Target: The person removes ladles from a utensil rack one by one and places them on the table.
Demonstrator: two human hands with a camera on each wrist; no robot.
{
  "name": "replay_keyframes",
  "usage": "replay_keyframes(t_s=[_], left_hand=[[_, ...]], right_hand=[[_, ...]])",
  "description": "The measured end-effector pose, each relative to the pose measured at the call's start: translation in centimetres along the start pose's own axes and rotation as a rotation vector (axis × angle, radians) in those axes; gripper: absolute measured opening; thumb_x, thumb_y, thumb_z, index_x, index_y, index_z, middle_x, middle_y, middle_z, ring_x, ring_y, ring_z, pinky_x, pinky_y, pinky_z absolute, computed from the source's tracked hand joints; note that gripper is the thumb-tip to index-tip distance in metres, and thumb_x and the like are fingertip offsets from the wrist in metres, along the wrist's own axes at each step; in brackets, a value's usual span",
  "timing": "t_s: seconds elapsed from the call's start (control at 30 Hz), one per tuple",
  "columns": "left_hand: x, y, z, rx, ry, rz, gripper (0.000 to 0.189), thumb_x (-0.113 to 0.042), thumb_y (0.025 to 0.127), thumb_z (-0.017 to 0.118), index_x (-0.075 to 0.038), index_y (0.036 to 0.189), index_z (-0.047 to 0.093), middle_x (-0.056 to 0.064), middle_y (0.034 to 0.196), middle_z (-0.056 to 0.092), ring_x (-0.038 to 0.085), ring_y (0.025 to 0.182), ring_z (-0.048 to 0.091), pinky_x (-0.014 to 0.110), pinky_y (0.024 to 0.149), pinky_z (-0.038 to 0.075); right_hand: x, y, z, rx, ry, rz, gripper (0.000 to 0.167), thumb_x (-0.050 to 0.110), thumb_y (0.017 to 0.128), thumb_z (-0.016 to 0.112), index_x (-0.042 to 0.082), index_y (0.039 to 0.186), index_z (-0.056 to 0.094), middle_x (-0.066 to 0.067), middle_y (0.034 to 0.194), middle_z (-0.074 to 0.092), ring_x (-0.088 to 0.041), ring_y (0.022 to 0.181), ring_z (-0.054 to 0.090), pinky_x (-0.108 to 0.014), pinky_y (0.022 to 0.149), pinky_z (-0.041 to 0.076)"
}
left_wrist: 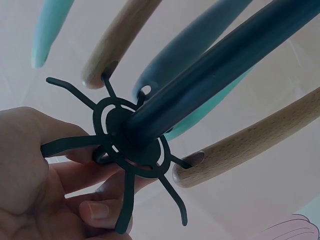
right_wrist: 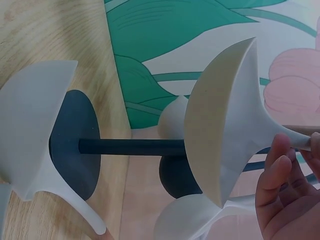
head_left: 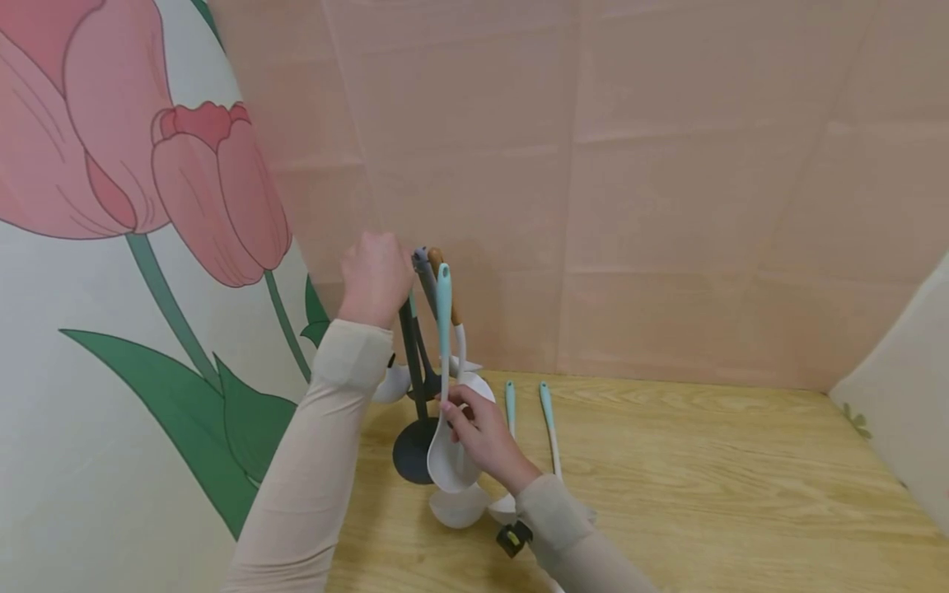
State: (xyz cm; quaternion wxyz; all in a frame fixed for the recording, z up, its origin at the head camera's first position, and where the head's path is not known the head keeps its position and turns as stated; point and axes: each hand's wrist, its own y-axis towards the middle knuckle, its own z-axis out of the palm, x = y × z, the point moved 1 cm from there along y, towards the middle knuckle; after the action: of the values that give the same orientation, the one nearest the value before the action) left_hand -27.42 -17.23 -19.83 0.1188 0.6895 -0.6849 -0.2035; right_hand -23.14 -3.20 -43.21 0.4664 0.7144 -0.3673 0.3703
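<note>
A dark rotating-style utensil rack (head_left: pixel 410 354) stands on a round base (right_wrist: pixel 75 145), with spoked hooks (left_wrist: pixel 127 200) at its top. My left hand (head_left: pixel 378 276) grips the rack by these hooks; one hook runs across its fingers (left_wrist: pixel 100 210). My right hand (head_left: pixel 482 428) pinches a white ladle (head_left: pixel 448 465) low on its stem, just above the bowl. This ladle's turquoise handle (head_left: pixel 444 296) points up beside the rack; whether it hangs on a hook is unclear. Wooden handles (left_wrist: pixel 245 140) and a grey-blue handle (left_wrist: pixel 185 45) hang on other hooks.
White utensils with turquoise handles (head_left: pixel 547 403) lie on the wood-grain table (head_left: pixel 704 461), right of the rack. A white bowl-shaped head (head_left: pixel 458 506) lies before the base. A tulip-printed wall (head_left: pixel 148 371) stands close on the left, a pinkish wall covering (head_left: pixel 667 206) behind.
</note>
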Motion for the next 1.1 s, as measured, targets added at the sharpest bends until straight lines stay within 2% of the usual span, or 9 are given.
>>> replay_keyframes(t_s=[0.13,0.5,0.77,1.1], left_hand=[[0.0,-0.1,0.0,0.001,-0.001,0.000,0.040,-0.019,0.103,0.045,-0.009,0.064,0.053,0.008,0.069,0.057,0.021,0.060,0.054,0.032,0.051,0.042],[0.1,0.1,0.1,0.028,0.000,-0.007,0.040,-0.021,0.103,0.044,-0.009,0.067,0.056,0.009,0.073,0.060,0.022,0.063,0.056,0.032,0.051,0.043],[0.1,0.3,0.3,0.008,0.011,0.000,0.040,-0.021,0.103,0.045,-0.009,0.066,0.056,0.011,0.076,0.060,0.024,0.066,0.058,0.036,0.057,0.049],[0.0,0.2,0.3,0.011,0.017,0.006,0.041,-0.021,0.103,0.045,-0.009,0.066,0.056,0.010,0.074,0.059,0.022,0.064,0.056,0.034,0.055,0.046]], right_hand=[[-0.1,-0.1,-0.1,-0.002,0.006,0.007,0.019,0.023,0.105,0.053,0.013,0.115,0.066,-0.004,0.097,0.064,-0.025,0.064,0.061,-0.026,0.059,0.049],[-0.9,-0.8,-0.5,-0.005,0.017,0.051,0.019,0.024,0.104,0.055,0.010,0.111,0.064,-0.008,0.094,0.062,-0.016,0.064,0.058,-0.025,0.058,0.047],[-1.1,-1.2,-1.0,-0.026,-0.002,0.089,0.017,0.027,0.104,0.055,0.015,0.111,0.064,-0.003,0.097,0.061,-0.014,0.065,0.057,-0.025,0.059,0.046],[-2.0,-1.8,-1.5,-0.045,0.002,0.125,0.019,0.025,0.103,0.056,0.012,0.114,0.066,-0.006,0.096,0.063,-0.016,0.067,0.057,-0.026,0.060,0.048]])
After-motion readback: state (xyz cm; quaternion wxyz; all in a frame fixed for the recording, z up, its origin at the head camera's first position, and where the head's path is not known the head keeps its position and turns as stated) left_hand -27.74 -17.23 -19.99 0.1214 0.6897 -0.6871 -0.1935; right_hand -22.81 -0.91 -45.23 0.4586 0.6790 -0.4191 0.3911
